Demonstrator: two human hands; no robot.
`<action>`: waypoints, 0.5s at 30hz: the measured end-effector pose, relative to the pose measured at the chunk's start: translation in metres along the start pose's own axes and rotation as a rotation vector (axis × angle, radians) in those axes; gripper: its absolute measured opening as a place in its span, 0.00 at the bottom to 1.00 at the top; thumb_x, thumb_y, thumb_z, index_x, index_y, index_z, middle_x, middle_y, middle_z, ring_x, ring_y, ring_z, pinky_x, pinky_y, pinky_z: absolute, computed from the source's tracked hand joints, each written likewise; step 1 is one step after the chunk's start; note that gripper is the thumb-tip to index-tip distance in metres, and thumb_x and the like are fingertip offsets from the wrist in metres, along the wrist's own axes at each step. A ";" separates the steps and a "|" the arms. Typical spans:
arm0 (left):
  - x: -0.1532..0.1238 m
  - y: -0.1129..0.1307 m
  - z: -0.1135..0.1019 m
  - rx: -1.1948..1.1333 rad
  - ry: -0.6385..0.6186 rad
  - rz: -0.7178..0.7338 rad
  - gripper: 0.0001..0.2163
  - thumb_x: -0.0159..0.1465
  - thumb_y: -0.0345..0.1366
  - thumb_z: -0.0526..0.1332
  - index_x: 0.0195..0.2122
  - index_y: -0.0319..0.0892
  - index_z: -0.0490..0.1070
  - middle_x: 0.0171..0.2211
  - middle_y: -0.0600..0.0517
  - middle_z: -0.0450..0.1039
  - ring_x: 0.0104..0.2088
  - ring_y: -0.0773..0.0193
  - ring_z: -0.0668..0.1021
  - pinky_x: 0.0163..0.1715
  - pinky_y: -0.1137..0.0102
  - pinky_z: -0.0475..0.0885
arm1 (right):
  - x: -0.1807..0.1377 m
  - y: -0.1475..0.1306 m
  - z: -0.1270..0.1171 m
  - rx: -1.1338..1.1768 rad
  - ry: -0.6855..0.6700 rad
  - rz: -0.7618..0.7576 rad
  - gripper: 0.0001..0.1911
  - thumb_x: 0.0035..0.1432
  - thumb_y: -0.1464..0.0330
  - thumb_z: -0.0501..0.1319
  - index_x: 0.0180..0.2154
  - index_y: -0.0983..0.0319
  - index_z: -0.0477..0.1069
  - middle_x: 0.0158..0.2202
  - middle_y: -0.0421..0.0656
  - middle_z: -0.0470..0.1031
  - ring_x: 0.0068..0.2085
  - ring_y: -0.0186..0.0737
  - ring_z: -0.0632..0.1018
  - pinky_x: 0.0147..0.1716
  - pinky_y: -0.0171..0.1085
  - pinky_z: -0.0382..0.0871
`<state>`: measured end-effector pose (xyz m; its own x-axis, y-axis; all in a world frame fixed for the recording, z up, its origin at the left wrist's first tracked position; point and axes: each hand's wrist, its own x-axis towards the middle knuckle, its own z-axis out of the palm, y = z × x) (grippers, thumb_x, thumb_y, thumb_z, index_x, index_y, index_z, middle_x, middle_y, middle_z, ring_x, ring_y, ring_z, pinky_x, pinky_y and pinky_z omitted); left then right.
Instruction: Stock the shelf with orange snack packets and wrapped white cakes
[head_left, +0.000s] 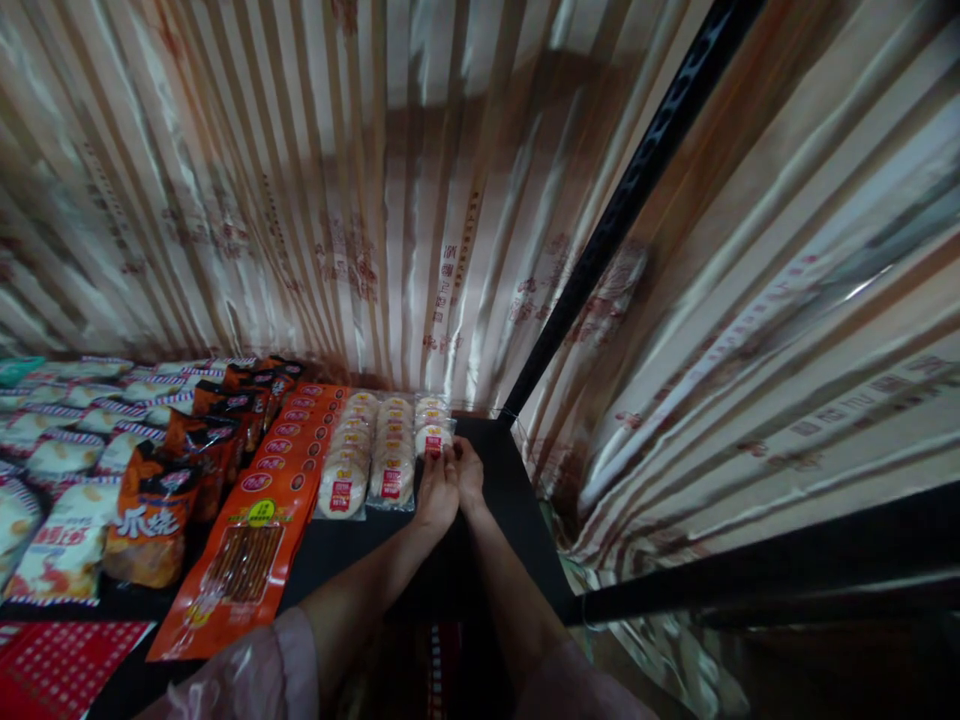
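Observation:
Both my hands meet at the front of a clear packet of round white crackers [433,412] with a red label, at the right end of a row on the black shelf [517,510]. The fingers of my left hand [439,488] close on its front edge. My right hand [469,472] closes on its right front corner; some fingertips are hidden. Two like columns, a middle cracker packet [393,440] and a left cracker packet [349,440], lie beside it. Left of these stretches a row of orange snack-stick packs [247,560], overlapping toward the back.
Orange and black snack bags [154,525] and white snack bags [67,535] stand in rows at the left. A red patterned packet [64,665] lies at the front left. A black post [600,250] rises at the shelf's back right corner, before pleated printed sheeting [337,180].

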<state>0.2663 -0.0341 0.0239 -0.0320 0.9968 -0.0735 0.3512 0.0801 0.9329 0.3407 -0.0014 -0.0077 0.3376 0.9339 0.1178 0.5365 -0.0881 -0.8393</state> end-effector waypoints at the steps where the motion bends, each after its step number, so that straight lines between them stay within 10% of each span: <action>1: 0.000 0.000 0.000 0.006 -0.004 -0.004 0.16 0.59 0.29 0.51 0.47 0.38 0.67 0.48 0.43 0.69 0.56 0.58 0.64 0.57 0.65 0.57 | 0.001 0.000 0.000 -0.005 0.008 -0.004 0.13 0.52 0.64 0.52 0.37 0.60 0.69 0.33 0.41 0.75 0.32 0.35 0.75 0.33 0.33 0.67; 15: 0.004 0.005 0.000 0.048 -0.034 -0.023 0.16 0.59 0.29 0.50 0.48 0.38 0.67 0.49 0.43 0.69 0.56 0.57 0.65 0.56 0.64 0.57 | 0.010 0.011 0.012 -0.095 0.068 0.015 0.16 0.51 0.64 0.53 0.39 0.61 0.71 0.37 0.44 0.73 0.34 0.36 0.73 0.36 0.34 0.66</action>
<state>0.2675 -0.0296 0.0285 -0.0088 0.9942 -0.1073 0.3954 0.1020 0.9128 0.3408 0.0109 -0.0216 0.3960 0.9069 0.1436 0.6005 -0.1375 -0.7877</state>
